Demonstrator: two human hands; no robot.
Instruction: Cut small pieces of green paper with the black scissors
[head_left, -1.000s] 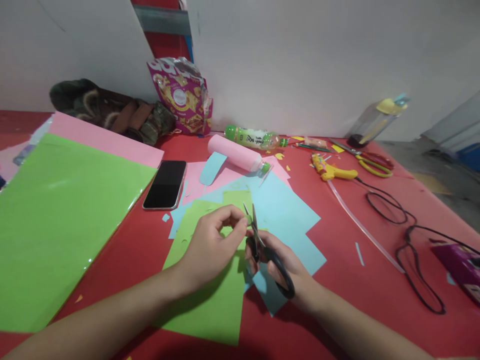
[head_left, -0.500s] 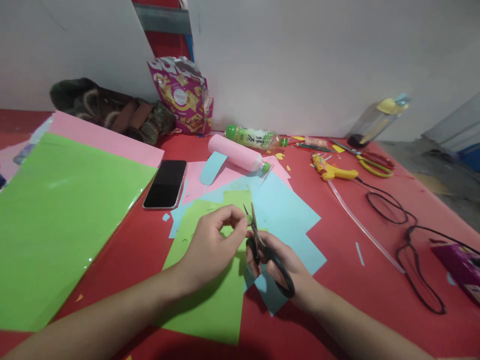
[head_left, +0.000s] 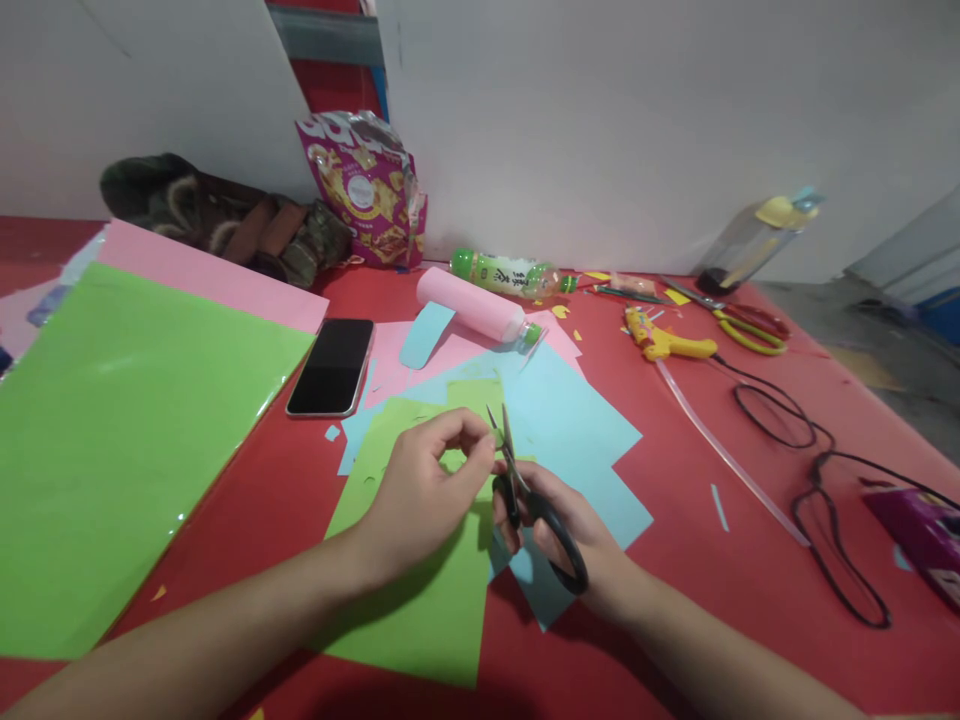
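My left hand [head_left: 431, 490] pinches a small green paper piece [head_left: 498, 438] between thumb and forefinger. Black-handled scissors [head_left: 559, 545] are in my right hand [head_left: 574, 520], their blades slightly parted and pointing away from me, right at the small green piece. Both hands are above a green sheet [head_left: 420, 630], which overlaps light blue sheets [head_left: 577, 430]. Behind them, a pink-wrapped bottle [head_left: 472, 305] lies on its side with a light blue strip [head_left: 426, 336] against it.
A phone [head_left: 331, 368] and a large green sheet [head_left: 127, 450] lie left. At the back are a snack bag [head_left: 366, 190] and a green-capped bottle [head_left: 510, 275]. A yellow glue gun [head_left: 667, 340] with a black cord and yellow-red scissors [head_left: 750, 325] lie right.
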